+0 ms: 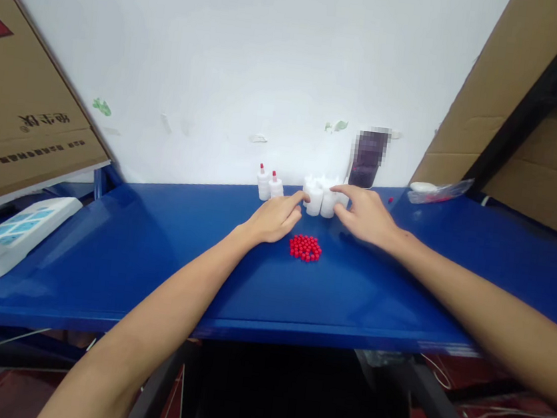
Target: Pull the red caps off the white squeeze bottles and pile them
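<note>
A close group of several small white squeeze bottles stands upright near the wall. My left hand reaches the left side of this group, index finger stretched out against or just beside the nearest bottle. From the right, my right hand reaches in with index finger and thumb apart, and its fingertips are at the right-hand bottles. Neither hand is closed round a bottle. Several small red caps lie in a cluster in front of the group. Behind my left hand stand two white bottles with red-tipped nozzles, partly covered.
The blue table runs along a white wall. A phone leans there, partly pixelated. Rightward are a single red cap and a clear plastic bag. A white device and cardboard box are on the left.
</note>
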Tool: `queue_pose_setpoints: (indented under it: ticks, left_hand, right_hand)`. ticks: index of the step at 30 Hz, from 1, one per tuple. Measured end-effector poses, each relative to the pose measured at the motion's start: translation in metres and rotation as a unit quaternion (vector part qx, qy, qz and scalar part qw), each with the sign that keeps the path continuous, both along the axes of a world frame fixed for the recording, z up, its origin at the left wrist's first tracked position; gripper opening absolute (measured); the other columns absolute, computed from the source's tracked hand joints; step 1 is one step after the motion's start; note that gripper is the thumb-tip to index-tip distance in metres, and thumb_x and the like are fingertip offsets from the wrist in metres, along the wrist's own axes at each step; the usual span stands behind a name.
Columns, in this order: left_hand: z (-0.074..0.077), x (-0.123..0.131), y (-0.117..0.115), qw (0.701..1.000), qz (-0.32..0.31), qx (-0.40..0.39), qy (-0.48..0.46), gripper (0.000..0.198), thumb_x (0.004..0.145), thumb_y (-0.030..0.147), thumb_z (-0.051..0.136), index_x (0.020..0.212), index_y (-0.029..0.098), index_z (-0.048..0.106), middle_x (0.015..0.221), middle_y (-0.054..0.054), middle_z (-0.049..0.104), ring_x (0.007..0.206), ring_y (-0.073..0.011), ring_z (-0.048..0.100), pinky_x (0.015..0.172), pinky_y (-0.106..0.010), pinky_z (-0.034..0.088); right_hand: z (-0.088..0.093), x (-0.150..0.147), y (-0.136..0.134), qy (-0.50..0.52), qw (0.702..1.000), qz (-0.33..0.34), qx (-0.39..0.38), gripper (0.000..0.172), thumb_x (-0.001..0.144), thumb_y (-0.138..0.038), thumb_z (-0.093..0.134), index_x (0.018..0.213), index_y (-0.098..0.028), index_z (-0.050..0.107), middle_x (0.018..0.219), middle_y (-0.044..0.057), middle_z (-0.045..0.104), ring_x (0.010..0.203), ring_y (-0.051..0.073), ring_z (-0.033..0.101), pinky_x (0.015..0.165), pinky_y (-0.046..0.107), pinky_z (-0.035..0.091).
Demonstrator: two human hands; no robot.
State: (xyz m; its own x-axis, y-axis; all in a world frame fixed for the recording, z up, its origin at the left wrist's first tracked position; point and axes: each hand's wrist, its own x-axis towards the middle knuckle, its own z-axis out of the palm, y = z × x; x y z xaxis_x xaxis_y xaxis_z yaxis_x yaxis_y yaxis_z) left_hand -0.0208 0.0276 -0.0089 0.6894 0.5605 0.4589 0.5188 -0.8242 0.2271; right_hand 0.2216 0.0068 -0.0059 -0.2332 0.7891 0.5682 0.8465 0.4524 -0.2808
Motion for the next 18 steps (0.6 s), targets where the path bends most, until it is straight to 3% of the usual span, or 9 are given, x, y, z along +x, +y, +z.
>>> queue_pose_setpoints:
  ticks: [8,14,18]
  left_hand:
    - [0.000,0.001,0.000,1.000,-0.006,0.017,-0.010,0.030,0.090,0.017,0.036,0.107,0.015,0.060,0.099,-0.009,0.066,0.089,-0.0231,0.061,0.087,-0.041,0.051]
    - [-0.004,0.002,0.003,0.999,-0.007,0.040,-0.011,0.041,0.098,0.020,0.033,0.128,0.014,0.060,0.101,-0.010,0.059,0.091,-0.0215,0.058,0.089,-0.040,0.050]
    - [-0.005,0.003,0.004,0.999,-0.011,0.039,0.007,0.044,0.101,0.022,0.032,0.137,0.016,0.056,0.102,-0.009,0.056,0.089,-0.0204,0.056,0.088,-0.040,0.050]
  right_hand:
    - [0.003,-0.007,-0.008,0.014,0.999,0.020,0.043,0.043,0.086,-0.019,0.054,0.125,-0.013,0.071,0.123,0.014,0.074,0.099,0.030,0.072,0.093,0.047,0.055]
    - [0.006,-0.012,-0.014,0.035,0.997,0.031,0.054,0.040,0.086,-0.020,0.053,0.121,-0.015,0.071,0.119,0.013,0.075,0.092,0.026,0.071,0.088,0.043,0.054]
    - [0.007,-0.017,-0.019,0.065,0.996,0.048,0.024,0.037,0.084,-0.020,0.053,0.116,-0.017,0.072,0.113,0.010,0.077,0.077,0.021,0.068,0.082,0.039,0.052]
